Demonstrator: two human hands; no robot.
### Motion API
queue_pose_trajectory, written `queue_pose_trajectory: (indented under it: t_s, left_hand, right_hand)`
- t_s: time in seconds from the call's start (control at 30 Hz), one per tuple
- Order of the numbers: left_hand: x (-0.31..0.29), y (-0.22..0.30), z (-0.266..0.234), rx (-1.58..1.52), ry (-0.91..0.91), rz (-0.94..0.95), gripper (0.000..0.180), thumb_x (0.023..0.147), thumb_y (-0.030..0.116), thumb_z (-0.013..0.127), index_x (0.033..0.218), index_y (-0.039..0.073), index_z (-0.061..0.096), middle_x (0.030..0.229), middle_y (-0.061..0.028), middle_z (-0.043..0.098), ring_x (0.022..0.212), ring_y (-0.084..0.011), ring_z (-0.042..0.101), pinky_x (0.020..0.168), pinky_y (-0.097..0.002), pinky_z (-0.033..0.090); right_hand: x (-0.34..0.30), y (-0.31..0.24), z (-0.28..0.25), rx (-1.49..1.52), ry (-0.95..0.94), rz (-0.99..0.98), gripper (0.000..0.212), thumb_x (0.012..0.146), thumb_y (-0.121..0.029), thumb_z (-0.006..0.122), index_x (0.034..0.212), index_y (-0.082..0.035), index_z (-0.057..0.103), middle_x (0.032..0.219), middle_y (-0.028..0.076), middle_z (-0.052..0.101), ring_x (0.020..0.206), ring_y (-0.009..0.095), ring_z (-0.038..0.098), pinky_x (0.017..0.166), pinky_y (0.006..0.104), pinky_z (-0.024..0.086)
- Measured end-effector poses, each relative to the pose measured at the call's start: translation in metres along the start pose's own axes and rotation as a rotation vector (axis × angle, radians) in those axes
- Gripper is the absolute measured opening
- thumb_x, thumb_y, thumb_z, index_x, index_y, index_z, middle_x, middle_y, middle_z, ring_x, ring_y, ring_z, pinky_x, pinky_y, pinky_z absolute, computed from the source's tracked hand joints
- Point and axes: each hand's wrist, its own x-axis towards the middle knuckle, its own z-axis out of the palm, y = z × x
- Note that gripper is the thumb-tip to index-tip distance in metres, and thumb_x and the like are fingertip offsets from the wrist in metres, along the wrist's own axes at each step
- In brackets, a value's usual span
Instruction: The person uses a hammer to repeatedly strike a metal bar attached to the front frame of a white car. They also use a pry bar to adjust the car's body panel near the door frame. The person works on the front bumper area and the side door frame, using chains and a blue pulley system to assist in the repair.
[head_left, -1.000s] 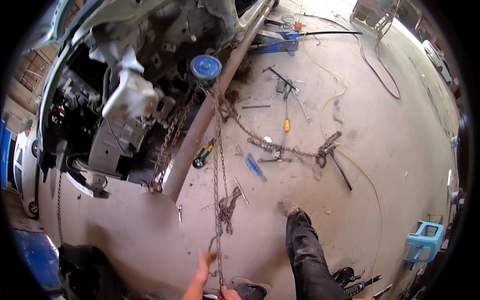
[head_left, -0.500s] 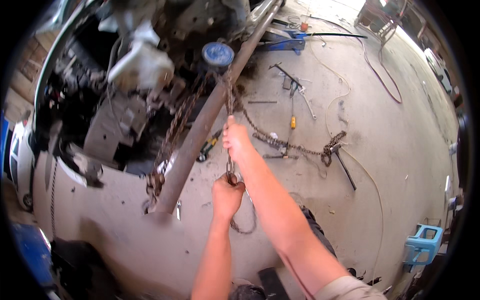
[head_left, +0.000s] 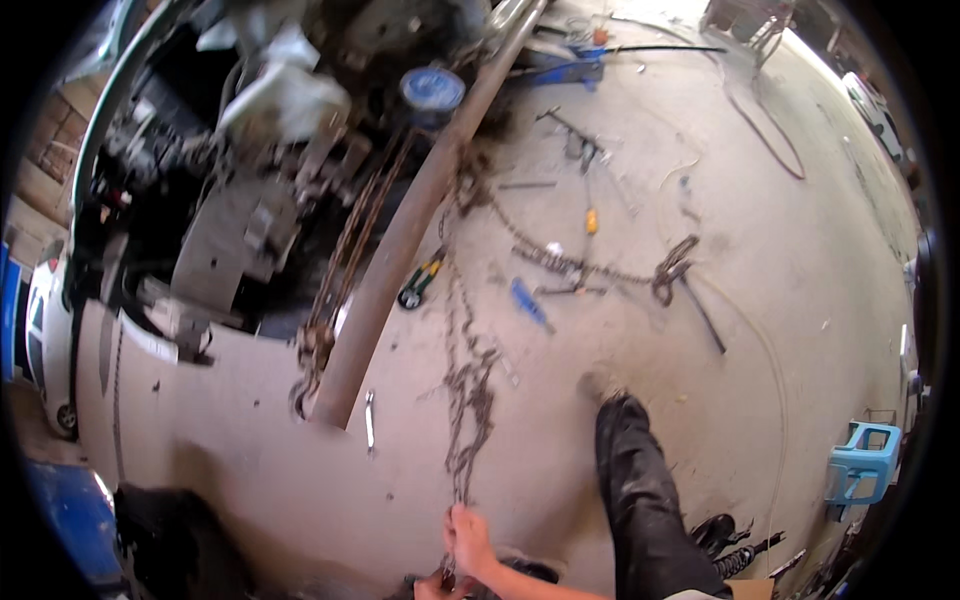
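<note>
Both of my hands are low in the picture, closed on a rusty chain (head_left: 460, 420). My right hand (head_left: 470, 540) grips it from above. Just below, my left hand (head_left: 436, 588) is closed round the same chain, partly cut off by the lower edge. From my hands the chain, blurred and partly bunched, runs away over the floor toward a long rusty pipe (head_left: 400, 250). Beside that pipe is a chain hoist with a round blue cover (head_left: 432, 90). Its taut load chains (head_left: 358, 225) lead down to a hook block (head_left: 313, 350).
A stripped vehicle front (head_left: 240, 230) fills the left. Tools lie about the floor: a wrench (head_left: 370, 422), green-handled pliers (head_left: 420, 283), a blue-handled tool (head_left: 530, 304) and a hammer (head_left: 704, 315). My leg (head_left: 640, 490) stands at right. A light-blue stool (head_left: 862, 468) is farther right.
My hands have come down toward me, still on the chain, which now stretches farther down the picture. My leg and the blue-handled tool have come into sight.
</note>
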Motion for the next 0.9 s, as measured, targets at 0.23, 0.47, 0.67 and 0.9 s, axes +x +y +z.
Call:
queue_pose_trajectory:
  t_s: [0.23, 0.47, 0.67, 0.9]
  left_hand:
    - [0.226, 0.179, -0.008, -0.666, -0.249, -0.237, 0.063, 0.1, 0.045, 0.02, 0.132, -0.002, 0.047, 0.127, -0.0163, 0.055, 0.125, -0.0223, 0.046, 0.11, -0.0353, 0.027]
    - [0.293, 0.267, 0.014, -0.392, 0.27, 0.032, 0.014, 0.07, 0.009, 0.064, 0.068, 0.001, 0.052, 0.062, -0.0056, 0.05, 0.057, -0.0139, 0.044, 0.056, -0.0283, 0.042]
    - [0.277, 0.258, -0.008, -0.462, 0.137, 0.056, 0.016, 0.071, 0.006, 0.06, 0.068, -0.002, 0.046, 0.057, -0.0109, 0.047, 0.056, -0.0155, 0.041, 0.051, -0.0361, 0.04]
    - [0.081, 0.044, 0.004, 0.014, 0.127, -0.077, 0.015, 0.078, 0.012, 0.059, 0.074, -0.001, 0.053, 0.059, -0.0145, 0.054, 0.051, -0.0188, 0.05, 0.052, -0.0359, 0.045]
  right_hand:
    - [-0.007, 0.038, -0.044, -0.319, -0.002, -0.052, 0.05, 0.1, -0.043, 0.035, 0.066, -0.009, 0.05, 0.052, 0.001, 0.043, 0.047, 0.012, 0.037, 0.046, 0.0304, 0.03]
    - [0.225, -0.196, -0.069, -0.185, -0.2, -0.026, 0.072, 0.097, -0.061, 0.019, 0.115, -0.003, 0.059, 0.096, 0.009, 0.065, 0.094, 0.018, 0.06, 0.087, 0.0323, 0.046]
    - [0.261, -0.3, 0.039, 0.304, -0.086, -0.194, 0.036, 0.098, -0.04, 0.045, 0.079, -0.01, 0.048, 0.061, -0.005, 0.036, 0.048, 0.006, 0.032, 0.04, 0.0232, 0.022]
    - [0.084, -0.068, 0.036, 0.335, -0.034, -0.033, 0.045, 0.097, -0.049, 0.043, 0.066, -0.017, 0.035, 0.056, -0.008, 0.027, 0.043, 0.005, 0.026, 0.038, 0.022, 0.019]
